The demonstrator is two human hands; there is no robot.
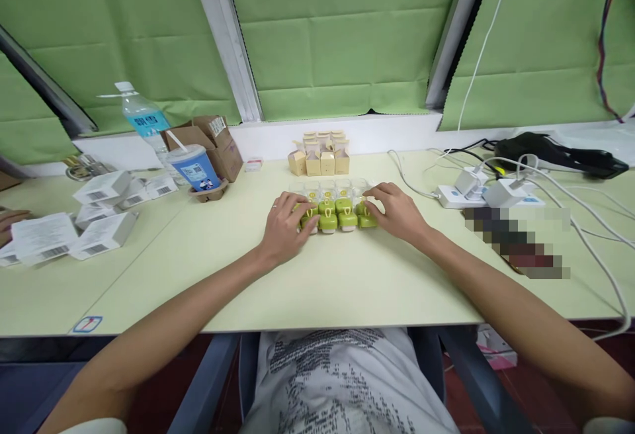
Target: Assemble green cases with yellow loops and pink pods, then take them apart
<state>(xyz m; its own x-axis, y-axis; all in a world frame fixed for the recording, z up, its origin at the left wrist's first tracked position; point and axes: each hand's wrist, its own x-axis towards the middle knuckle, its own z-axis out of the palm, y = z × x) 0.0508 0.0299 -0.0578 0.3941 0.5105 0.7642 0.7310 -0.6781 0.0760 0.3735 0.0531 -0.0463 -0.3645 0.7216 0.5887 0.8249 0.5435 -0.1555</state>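
Note:
Several small green cases [328, 222] with pale loops on top stand in two tight rows on the table in front of me. Directly behind them is a row of clear plastic boxes [327, 190] with small yellow marks. My left hand [288, 227] curls round the left end of the green rows, its fingers and thumb on a case there. At the right end, my right hand [401, 214] has its thumb and index finger bent round a green case. The fingers partly hide both end cases.
Open cream cartons [325, 159] stand behind. On the left are a blue cup [198, 171], brown box [225, 149], water bottle [146, 120], white boxes [102, 232] and another person's hand [10, 222]. Rightward lie a power strip [451, 197], cables and a black bag [550, 153].

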